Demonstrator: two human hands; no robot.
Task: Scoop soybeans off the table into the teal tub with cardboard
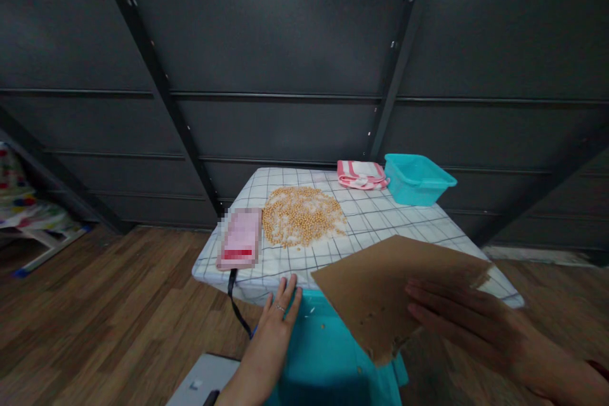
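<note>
- Brown angular cardboard sheet point(375, 285): matt paper surface, rough torn edges
- Large turquoise rectangular bin point(323, 352): smooth plastic, glossy glints under the rim
- Small turquoise rectangular tub point(413, 193): smooth plastic, soft sheen
- White grid-patterned tabletop cover point(368, 216): matt cloth
- Pink-and-white striped folded cloth point(361, 175): matt, soft-looking fabric
- Brown plank floor point(143, 304): wood-look, low sheen
- Dark grey wall panels point(276, 38): smooth, mostly matt, framed by dark metal-looking beams point(141, 51)

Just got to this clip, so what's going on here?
A person's right hand holds a piece of cardboard over the table's near edge, partly above a teal bin. The left hand is spread at that edge, beside the bin. Small tan grains lie spread on the checked tablecloth, and a few bits are in the bin.
</note>
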